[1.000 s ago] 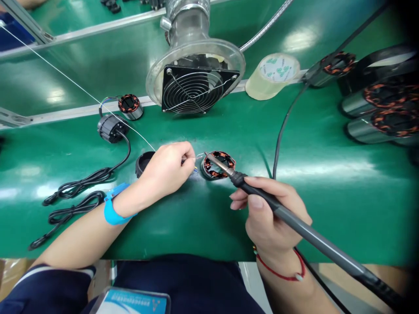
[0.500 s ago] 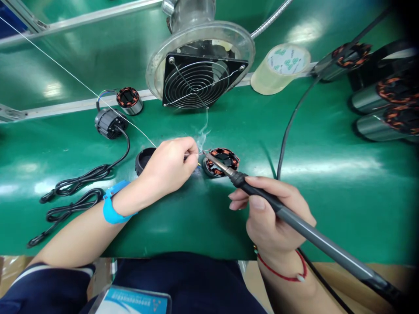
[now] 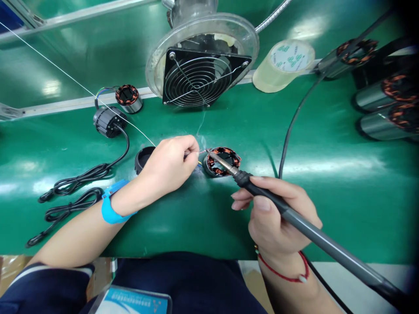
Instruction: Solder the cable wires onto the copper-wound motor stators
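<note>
My left hand (image 3: 172,163), a blue band at its wrist, pinches thin solder wire (image 3: 126,120) that runs in from the upper left. In my right hand (image 3: 283,213) is a soldering iron (image 3: 258,190), held like a pen. Its tip meets the near left rim of a motor stator (image 3: 236,157) with copper windings, beside the end of the wire. A thin wisp of smoke rises there. Short coloured leads show between my left fingers and the stator. Partly hidden behind my left hand is a round black housing (image 3: 141,158).
A fan with a wire guard (image 3: 196,83) hangs at the back. To its left are another stator (image 3: 128,98) and a black motor housing (image 3: 109,122) with a coiled cable (image 3: 81,176). A tape roll (image 3: 281,67) and several stators (image 3: 376,104) stand right. The iron's cord (image 3: 288,126) crosses the bench.
The iron's tip and my right hand have shifted slightly right. The smoke is thinner. My left hand has stayed almost in place, pinching the solder wire.
</note>
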`<state>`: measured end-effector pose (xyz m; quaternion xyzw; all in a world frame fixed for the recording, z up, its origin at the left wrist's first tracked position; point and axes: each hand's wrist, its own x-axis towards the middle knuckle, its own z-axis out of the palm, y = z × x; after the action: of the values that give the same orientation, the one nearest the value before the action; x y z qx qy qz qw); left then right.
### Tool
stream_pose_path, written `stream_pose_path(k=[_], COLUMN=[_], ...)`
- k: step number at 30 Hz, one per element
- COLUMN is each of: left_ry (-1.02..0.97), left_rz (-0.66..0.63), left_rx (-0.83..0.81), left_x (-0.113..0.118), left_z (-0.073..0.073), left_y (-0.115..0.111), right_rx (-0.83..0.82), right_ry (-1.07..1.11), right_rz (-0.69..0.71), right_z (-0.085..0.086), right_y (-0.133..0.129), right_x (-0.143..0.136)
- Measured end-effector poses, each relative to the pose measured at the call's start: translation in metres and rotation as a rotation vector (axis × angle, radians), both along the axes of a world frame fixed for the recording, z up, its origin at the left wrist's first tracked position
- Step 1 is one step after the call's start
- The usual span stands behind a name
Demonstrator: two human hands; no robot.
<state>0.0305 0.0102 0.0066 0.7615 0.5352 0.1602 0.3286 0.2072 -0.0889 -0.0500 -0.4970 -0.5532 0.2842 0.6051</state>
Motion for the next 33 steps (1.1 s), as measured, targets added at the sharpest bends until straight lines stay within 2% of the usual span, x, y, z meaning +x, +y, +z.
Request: stream_pose_path(k=[9,16,21,26,29,33], left_ry=[0.011,0.019,0.025,0.034,0.042,0.045], left_rz=[0.002,-0.015,-0.016,-0.008,-0.017,-0.026], left_rx=[0.019,0.053,0.065,0.054,0.064,0.073], left_x=[-0.001,-0.002,-0.003,-0.003,-0.003,-0.004], left_z=[-0.001,-0.001,-0.002,-0.001,-0.001,-0.001], left_y=[0.0,0.0,0.001,0.001,0.001,0.002], right_rx=[-0.005,0.011,-0.085,-0.114,-0.094,-0.061], right_ry=[0.012,-0.017,-0.129,-0.23,-0.324,-0.357], right_rz=[0.011,-0.07,-0.017,0.041,0.067,0.066], right_z=[-0.001,0.001,0.019,0.037,0.031,0.011], right_y=[0.0,0.004,0.015,0.034,0.044,0.048], right_x=[-0.001,-0.002,-0.001,-0.004,-0.011,-0.02])
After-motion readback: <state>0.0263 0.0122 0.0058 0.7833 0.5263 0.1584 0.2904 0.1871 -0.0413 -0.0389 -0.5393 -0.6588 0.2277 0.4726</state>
